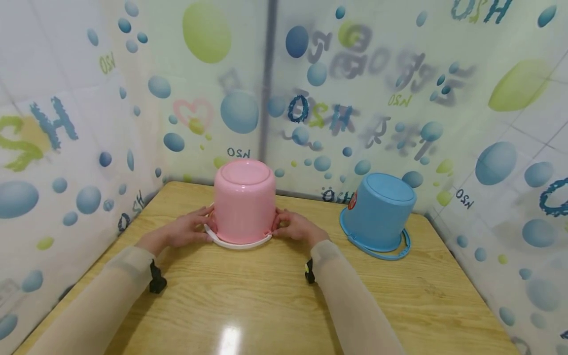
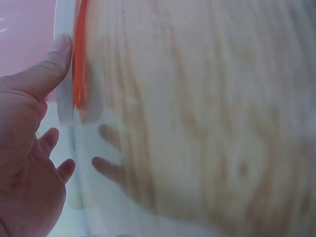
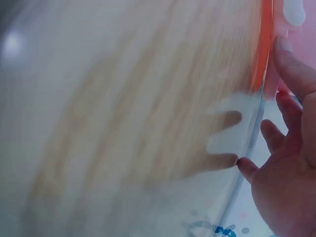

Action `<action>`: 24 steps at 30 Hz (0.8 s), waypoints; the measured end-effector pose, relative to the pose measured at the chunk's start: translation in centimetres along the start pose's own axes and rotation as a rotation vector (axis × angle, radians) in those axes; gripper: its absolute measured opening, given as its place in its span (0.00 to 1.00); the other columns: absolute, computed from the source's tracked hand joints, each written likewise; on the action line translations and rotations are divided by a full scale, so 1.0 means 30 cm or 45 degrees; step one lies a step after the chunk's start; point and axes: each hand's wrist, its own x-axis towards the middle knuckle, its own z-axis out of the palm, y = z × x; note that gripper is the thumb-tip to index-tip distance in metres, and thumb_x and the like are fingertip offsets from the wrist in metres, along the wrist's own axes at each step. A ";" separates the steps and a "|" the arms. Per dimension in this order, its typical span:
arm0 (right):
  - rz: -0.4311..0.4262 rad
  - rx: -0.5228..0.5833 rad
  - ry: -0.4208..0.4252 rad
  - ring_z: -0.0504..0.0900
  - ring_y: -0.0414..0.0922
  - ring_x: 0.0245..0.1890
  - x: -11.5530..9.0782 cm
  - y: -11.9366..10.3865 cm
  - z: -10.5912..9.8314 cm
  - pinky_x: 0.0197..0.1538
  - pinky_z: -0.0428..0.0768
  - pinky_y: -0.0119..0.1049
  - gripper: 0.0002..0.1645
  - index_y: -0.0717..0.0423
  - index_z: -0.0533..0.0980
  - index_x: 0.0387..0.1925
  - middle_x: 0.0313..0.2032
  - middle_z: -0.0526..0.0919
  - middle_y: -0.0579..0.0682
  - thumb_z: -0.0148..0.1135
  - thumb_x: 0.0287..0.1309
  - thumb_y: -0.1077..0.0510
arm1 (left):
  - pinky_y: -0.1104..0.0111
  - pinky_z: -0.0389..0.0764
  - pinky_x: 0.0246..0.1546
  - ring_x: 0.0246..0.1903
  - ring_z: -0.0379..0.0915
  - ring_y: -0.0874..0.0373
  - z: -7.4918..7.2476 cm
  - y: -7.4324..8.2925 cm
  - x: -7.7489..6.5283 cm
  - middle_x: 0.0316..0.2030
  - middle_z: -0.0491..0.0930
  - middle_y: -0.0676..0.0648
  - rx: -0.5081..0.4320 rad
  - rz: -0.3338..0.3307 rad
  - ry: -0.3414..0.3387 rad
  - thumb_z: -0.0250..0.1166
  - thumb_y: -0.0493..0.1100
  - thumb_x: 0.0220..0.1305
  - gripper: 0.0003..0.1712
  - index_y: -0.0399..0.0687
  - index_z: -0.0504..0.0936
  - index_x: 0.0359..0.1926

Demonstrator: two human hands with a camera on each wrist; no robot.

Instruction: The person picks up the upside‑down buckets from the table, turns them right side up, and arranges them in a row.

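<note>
A glossy pink bucket (image 1: 245, 202) is upside down at the back of the wooden table, its white handle (image 1: 239, 245) lying round the front of the rim. My left hand (image 1: 188, 228) grips the bucket low on its left side, the thumb (image 2: 60, 45) against the white band at the rim. On the opposite side my right hand (image 1: 298, 227) holds the rim between thumb (image 3: 285, 47) and fingers. In both wrist views an orange strip (image 2: 79, 59) shows along the bottom edge of the bucket, beside the tabletop. The bucket's inside is hidden.
A blue bucket (image 1: 382, 212), also upside down, stands to the right with its blue handle (image 1: 390, 256) on the table. Behind and at both sides hang patterned curtains (image 1: 284, 118) with blue and green dots. The wooden table (image 1: 248, 296) extends toward me.
</note>
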 end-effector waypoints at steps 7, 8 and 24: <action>-0.003 0.081 -0.037 0.50 0.55 0.90 -0.002 -0.005 -0.019 0.89 0.49 0.59 0.06 0.45 0.81 0.44 0.88 0.57 0.48 0.72 0.73 0.52 | 0.24 0.45 0.80 0.85 0.38 0.22 -0.014 0.007 -0.017 0.87 0.47 0.29 -0.074 0.048 0.016 0.76 0.52 0.70 0.08 0.60 0.88 0.45; 0.002 0.091 -0.037 0.50 0.56 0.89 -0.003 -0.010 -0.022 0.89 0.49 0.59 0.06 0.44 0.81 0.44 0.87 0.57 0.48 0.72 0.74 0.52 | 0.24 0.45 0.80 0.85 0.38 0.22 -0.017 0.010 -0.021 0.87 0.47 0.30 -0.088 0.049 0.019 0.76 0.52 0.70 0.08 0.60 0.88 0.45; -0.103 0.306 0.013 0.59 0.56 0.87 -0.020 -0.039 -0.052 0.86 0.57 0.65 0.16 0.46 0.79 0.52 0.82 0.69 0.47 0.73 0.72 0.46 | 0.21 0.44 0.78 0.86 0.39 0.25 -0.062 0.043 -0.086 0.87 0.52 0.36 -0.226 0.019 0.090 0.75 0.52 0.72 0.12 0.56 0.88 0.51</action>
